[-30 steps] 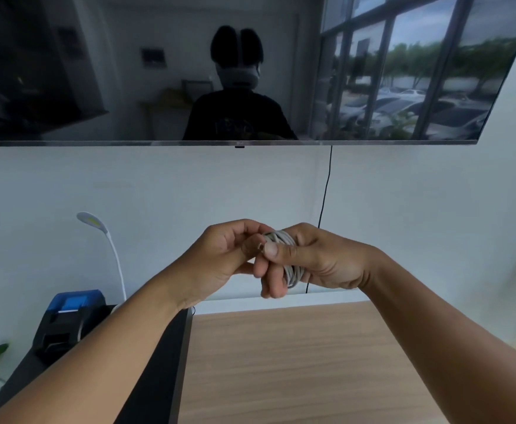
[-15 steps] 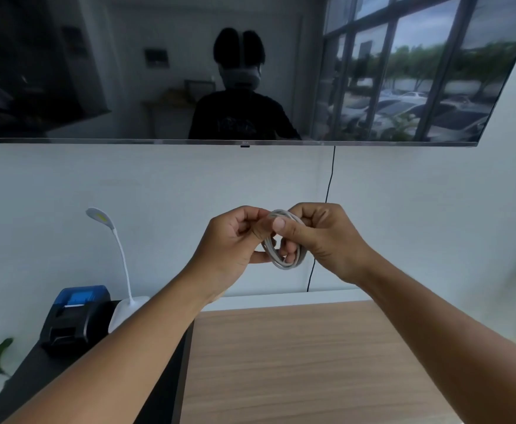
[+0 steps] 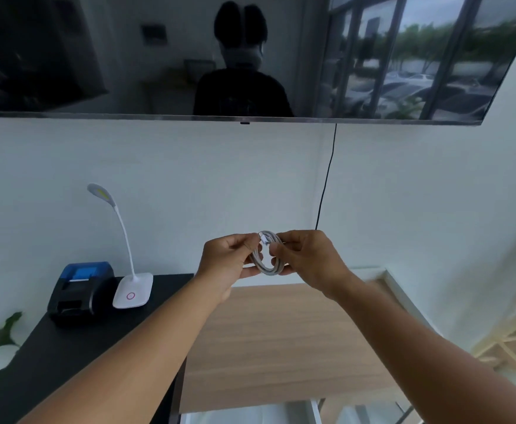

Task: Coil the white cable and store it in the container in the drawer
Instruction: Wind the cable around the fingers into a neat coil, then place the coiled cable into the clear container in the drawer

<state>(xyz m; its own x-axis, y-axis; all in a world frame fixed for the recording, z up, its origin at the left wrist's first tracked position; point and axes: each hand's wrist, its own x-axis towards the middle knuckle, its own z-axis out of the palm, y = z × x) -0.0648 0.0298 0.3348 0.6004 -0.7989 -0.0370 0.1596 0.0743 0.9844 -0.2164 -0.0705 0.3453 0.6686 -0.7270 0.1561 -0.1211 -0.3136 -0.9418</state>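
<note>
A dark wall screen (image 3: 159, 56) fills the top of the view, and below it a wooden bench (image 3: 281, 341) runs beside a black bench (image 3: 67, 356) that carries a blue-topped printer (image 3: 80, 290) and a white gooseneck lamp (image 3: 133, 290). A pale edge at the bottom of the frame may be the open drawer (image 3: 250, 416), but it is too cropped to be sure, and no container shows. Over the wooden bench both arms reach forward: the left hand (image 3: 230, 260) is closed in a pinch on the left side of the white cable (image 3: 267, 255), and the right hand (image 3: 307, 255) is closed on its right side, thumb pressing near the white plug end at the top. The cable is a small, tight ring held in the air between them. The risk from here is that the loose plug end slips out when either hand lets go, and the springy coil opens before it reaches the container. Compared with half a second ago, the hands have dropped lower and farther out, the ring has turned more face-on, and the lamp base is now fully in view.
</note>
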